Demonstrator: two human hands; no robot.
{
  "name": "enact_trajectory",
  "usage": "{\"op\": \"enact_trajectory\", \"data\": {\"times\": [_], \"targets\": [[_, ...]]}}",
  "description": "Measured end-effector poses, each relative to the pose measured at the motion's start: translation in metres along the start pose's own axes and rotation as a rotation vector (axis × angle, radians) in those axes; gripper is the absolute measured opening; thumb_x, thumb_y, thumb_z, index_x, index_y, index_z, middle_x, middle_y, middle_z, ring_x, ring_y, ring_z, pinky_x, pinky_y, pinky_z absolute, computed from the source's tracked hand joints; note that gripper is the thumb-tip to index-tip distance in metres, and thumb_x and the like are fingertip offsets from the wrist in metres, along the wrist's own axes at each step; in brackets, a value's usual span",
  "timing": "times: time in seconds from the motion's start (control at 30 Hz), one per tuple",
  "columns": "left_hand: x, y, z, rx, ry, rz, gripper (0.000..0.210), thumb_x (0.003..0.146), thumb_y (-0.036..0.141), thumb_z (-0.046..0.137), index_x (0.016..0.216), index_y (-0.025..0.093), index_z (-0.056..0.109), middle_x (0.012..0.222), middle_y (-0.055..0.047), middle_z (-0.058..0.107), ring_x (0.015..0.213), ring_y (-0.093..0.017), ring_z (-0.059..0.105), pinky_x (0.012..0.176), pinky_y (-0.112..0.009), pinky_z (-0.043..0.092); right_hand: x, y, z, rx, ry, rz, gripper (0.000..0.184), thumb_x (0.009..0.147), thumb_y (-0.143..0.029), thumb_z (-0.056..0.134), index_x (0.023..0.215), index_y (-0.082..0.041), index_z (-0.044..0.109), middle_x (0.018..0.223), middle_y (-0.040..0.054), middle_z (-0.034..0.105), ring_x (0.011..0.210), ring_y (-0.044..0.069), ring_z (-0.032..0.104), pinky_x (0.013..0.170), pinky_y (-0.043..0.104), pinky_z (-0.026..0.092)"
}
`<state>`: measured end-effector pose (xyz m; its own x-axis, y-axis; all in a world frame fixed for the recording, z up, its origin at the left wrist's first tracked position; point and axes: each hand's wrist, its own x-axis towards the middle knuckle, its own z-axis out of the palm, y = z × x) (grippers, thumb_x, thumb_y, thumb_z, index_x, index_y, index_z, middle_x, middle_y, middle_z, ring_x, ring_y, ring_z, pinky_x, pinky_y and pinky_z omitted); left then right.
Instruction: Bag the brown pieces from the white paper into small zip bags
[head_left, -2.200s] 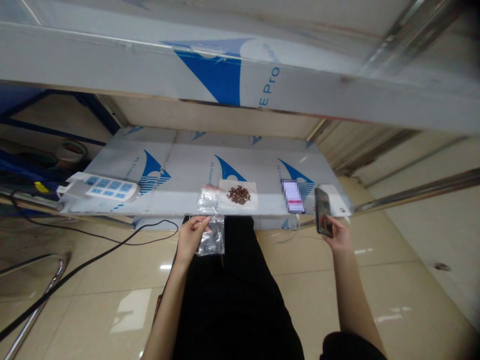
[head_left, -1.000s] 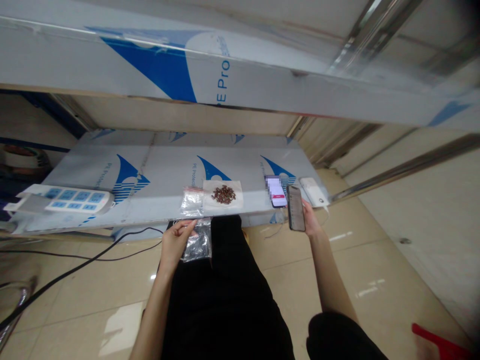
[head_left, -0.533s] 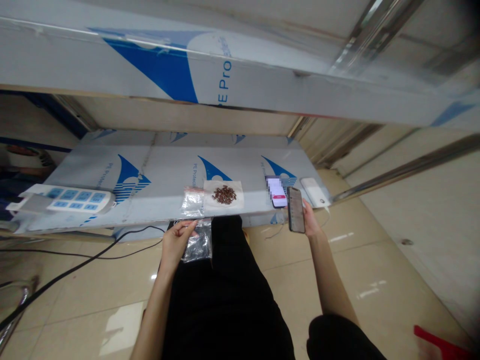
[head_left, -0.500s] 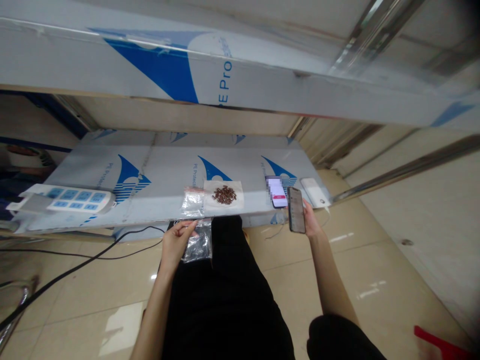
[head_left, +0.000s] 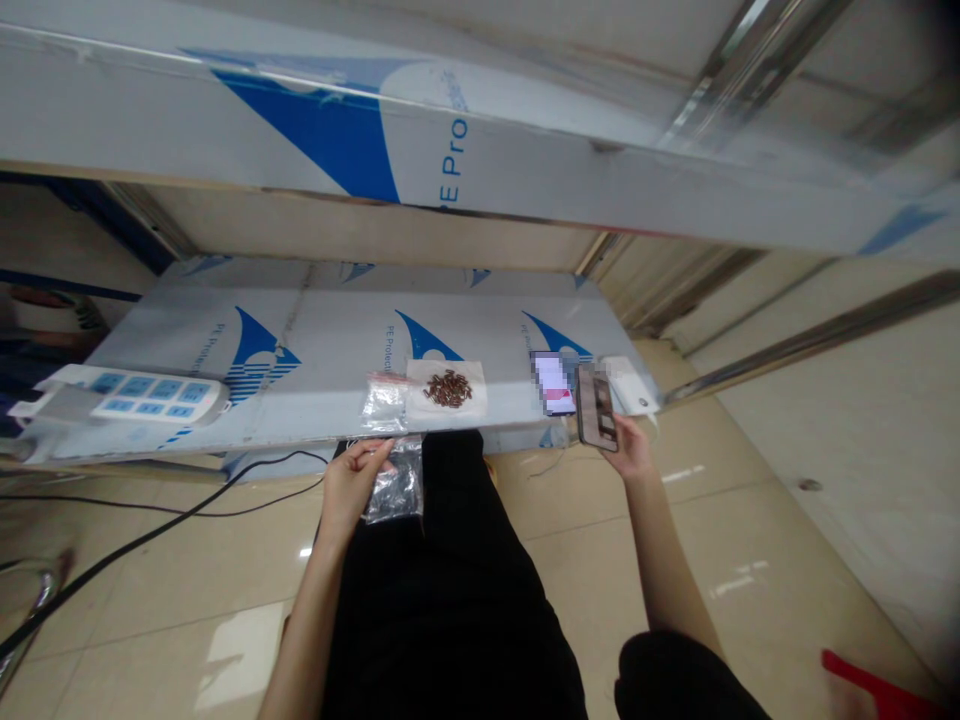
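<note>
My left hand [head_left: 355, 484] pinches the top edge of a clear plastic bag [head_left: 397, 488] that hangs over my black-clad lap, just below the shelf's front edge. My right hand [head_left: 628, 450] grips a dark smartphone [head_left: 596, 408], held tilted in front of the shelf edge with its screen facing me. Behind it, a second phone [head_left: 555, 385] with a lit screen lies on the shelf. A heap of small, shiny brown pieces [head_left: 448, 389] rests on a white square sheet [head_left: 472, 407]. Left of the sheet lies another stack of clear bags [head_left: 385, 405] with reddish top edges.
A white power bank-like device [head_left: 631, 387] with a cable sits at the shelf's right end. On the left lies a white panel with blue squares [head_left: 161, 397]. An upper shelf [head_left: 525, 170] crosses overhead. Black cables [head_left: 217, 480] run at lower left; a red object [head_left: 877, 685] shows at lower right.
The phone in my right hand has turned and tilted, rising slightly and shifting right; its screen picture differs. My left hand and the bag have stayed almost still.
</note>
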<state>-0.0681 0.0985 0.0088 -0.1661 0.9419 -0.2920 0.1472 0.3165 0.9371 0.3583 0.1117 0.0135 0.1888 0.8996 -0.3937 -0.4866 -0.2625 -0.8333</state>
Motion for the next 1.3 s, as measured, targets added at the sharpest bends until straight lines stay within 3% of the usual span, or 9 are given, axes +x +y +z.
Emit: {"op": "enact_trajectory", "data": {"times": [0.17, 0.37, 0.5, 0.83, 1.3], "targets": [[-0.001, 0.001, 0.0, -0.003, 0.016, 0.012, 0.043, 0.063, 0.052, 0.065, 0.081, 0.013, 0.065, 0.052, 0.002, 0.061, 0.039, -0.006, 0.04, 0.041, -0.019, 0.027, -0.003, 0.0, 0.002, 0.039, -0.001, -0.028, 0.039, 0.056, -0.009, 0.053, 0.091, -0.024, 0.063, 0.09, -0.0014, 0.071, 0.086, 0.02, 0.066, 0.086, 0.039, 0.051], [-0.002, 0.004, 0.0, -0.013, 0.025, 0.02, 0.042, 0.063, 0.051, 0.066, 0.08, 0.013, 0.066, 0.052, 0.002, 0.061, 0.039, -0.007, 0.041, 0.042, -0.018, 0.028, -0.006, -0.002, 0.008, -0.047, -0.003, -0.042, 0.044, 0.053, -0.005, 0.056, 0.092, -0.026, 0.062, 0.096, -0.0011, 0.07, 0.099, 0.022, 0.061, 0.096, 0.04, 0.043], [-0.002, 0.003, 0.001, -0.005, 0.026, 0.018, 0.043, 0.063, 0.051, 0.066, 0.08, 0.012, 0.065, 0.052, 0.001, 0.062, 0.04, -0.007, 0.041, 0.043, -0.018, 0.029, -0.006, 0.0, 0.008, -0.099, -0.033, -0.04, 0.047, 0.054, -0.004, 0.059, 0.097, -0.024, 0.062, 0.098, 0.001, 0.069, 0.099, 0.022, 0.061, 0.095, 0.038, 0.044], [-0.001, 0.002, 0.0, -0.016, 0.025, 0.004, 0.044, 0.063, 0.052, 0.066, 0.08, 0.012, 0.065, 0.051, 0.002, 0.06, 0.038, -0.005, 0.036, 0.041, -0.018, 0.025, -0.009, -0.002, 0.009, -0.048, -0.013, 0.0, 0.043, 0.054, -0.008, 0.055, 0.092, -0.027, 0.061, 0.096, -0.0037, 0.07, 0.095, 0.02, 0.063, 0.097, 0.041, 0.042], [-0.002, 0.002, 0.0, -0.022, 0.012, 0.007, 0.046, 0.06, 0.054, 0.066, 0.079, 0.013, 0.065, 0.052, 0.001, 0.061, 0.039, -0.007, 0.04, 0.041, -0.019, 0.026, -0.003, -0.003, 0.005, -0.038, -0.037, 0.03, 0.039, 0.055, -0.016, 0.047, 0.091, -0.022, 0.062, 0.089, 0.0016, 0.071, 0.09, 0.025, 0.064, 0.084, 0.047, 0.048]]}}
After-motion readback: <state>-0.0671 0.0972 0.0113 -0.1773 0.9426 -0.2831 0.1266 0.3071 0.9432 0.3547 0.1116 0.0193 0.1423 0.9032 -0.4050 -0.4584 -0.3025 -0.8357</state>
